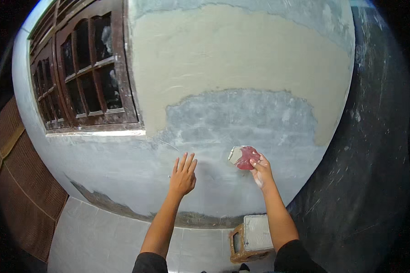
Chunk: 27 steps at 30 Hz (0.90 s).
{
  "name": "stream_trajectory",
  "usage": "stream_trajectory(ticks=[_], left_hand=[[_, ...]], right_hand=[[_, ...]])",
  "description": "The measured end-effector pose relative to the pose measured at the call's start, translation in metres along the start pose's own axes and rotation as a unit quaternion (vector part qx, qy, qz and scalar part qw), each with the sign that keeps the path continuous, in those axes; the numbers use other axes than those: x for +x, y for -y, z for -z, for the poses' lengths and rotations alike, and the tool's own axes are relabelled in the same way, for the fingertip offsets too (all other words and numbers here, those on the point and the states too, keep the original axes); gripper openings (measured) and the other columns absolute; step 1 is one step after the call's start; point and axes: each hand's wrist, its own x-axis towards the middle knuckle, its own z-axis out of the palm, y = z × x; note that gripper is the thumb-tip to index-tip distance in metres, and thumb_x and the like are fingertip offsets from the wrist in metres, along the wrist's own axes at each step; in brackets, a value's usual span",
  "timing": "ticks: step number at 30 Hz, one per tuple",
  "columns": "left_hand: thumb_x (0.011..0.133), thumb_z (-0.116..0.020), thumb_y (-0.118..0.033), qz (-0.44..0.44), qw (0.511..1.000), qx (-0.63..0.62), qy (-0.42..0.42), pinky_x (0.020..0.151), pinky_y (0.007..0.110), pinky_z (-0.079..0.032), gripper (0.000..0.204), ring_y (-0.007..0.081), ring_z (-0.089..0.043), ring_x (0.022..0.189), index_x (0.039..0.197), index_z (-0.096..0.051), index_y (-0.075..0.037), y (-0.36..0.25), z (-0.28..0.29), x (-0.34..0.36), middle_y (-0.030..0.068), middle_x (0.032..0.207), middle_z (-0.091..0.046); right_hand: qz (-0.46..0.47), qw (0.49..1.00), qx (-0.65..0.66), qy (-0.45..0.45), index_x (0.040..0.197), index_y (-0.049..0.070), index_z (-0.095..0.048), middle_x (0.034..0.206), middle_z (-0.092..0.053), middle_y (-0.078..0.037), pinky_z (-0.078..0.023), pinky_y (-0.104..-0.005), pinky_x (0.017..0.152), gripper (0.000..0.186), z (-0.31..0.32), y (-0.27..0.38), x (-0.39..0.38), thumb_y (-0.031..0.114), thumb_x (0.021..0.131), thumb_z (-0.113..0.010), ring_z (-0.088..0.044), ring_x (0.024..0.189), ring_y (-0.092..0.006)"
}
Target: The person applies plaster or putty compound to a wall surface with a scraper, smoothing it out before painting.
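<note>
Red scraper (248, 157), a flat blade, sits in front of the wall (218, 186), right of the middle of the view. Beige paste (235, 155) covers its left end. Right hand (261, 171) pinches the scraper at its right side, thumb over the face; pale smears on the skin below. Whether the blade meets the wall, cannot tell. Left hand (183, 177) holds nothing visible; palm toward the wall, fingers extended and slightly spread. Contact there also unclear.

Above the hands, a bare grey patch (241, 113), arched along its top. A beige coat (241, 50) runs over it and down both sides, edges ragged.

Step in hand, by judgement: spreading paste over the wall, partly covered so far. Next move would seem to call for the loaded end laid at a low angle on bare grey, then an even stroke.

Farther out: brown window (92, 68) upper left, wooden stool (235, 248) below on grey floor (100, 234), woven brown mat (27, 182) at far left.
</note>
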Motion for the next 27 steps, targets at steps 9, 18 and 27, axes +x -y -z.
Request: stream_trajectory(ticks=[9, 18, 27], left_hand=[[0.078, -0.056, -0.014, 0.005, 0.998, -0.046, -0.046, 0.112, 0.05, -0.021, 0.052, 0.0304, -0.025, 0.14, 0.129, -0.047, -0.006, 0.056, 0.065, 0.018, 0.0098, 0.147, -0.034], [0.077, -0.057, -0.013, 0.029, 0.997, -0.02, -0.075, 0.112, 0.05, -0.022, 0.052, 0.0302, -0.026, 0.139, 0.128, -0.047, -0.007, 0.066, 0.045, 0.015, 0.0099, 0.147, -0.035], [0.076, -0.058, -0.012, 0.066, 0.994, 0.033, -0.086, 0.111, 0.051, -0.02, 0.053, 0.0334, -0.024, 0.139, 0.128, -0.044, -0.006, 0.076, 0.037, 0.011, 0.0122, 0.148, -0.033]], right_hand=[[0.039, 0.998, -0.056, -0.004, 0.121, -0.001, -0.051, 0.115, -0.061, -0.01, -0.049, -0.0353, 0.09, 0.035, -0.101, 0.037, 0.02, -0.001, 0.087, -0.057, -0.06, 0.104, -0.0194], [0.093, 0.991, -0.093, 0.02, 0.123, -0.003, -0.051, 0.112, -0.062, -0.012, -0.048, -0.0338, 0.091, 0.034, -0.107, 0.017, 0.045, 0.0, 0.089, -0.057, -0.061, 0.1, -0.0186], [0.121, 0.966, -0.216, 0.077, 0.119, -0.005, -0.056, 0.106, -0.064, -0.01, -0.046, -0.0274, 0.087, 0.031, -0.106, 0.0, 0.053, 0.003, 0.089, -0.059, -0.06, 0.097, -0.0133]])
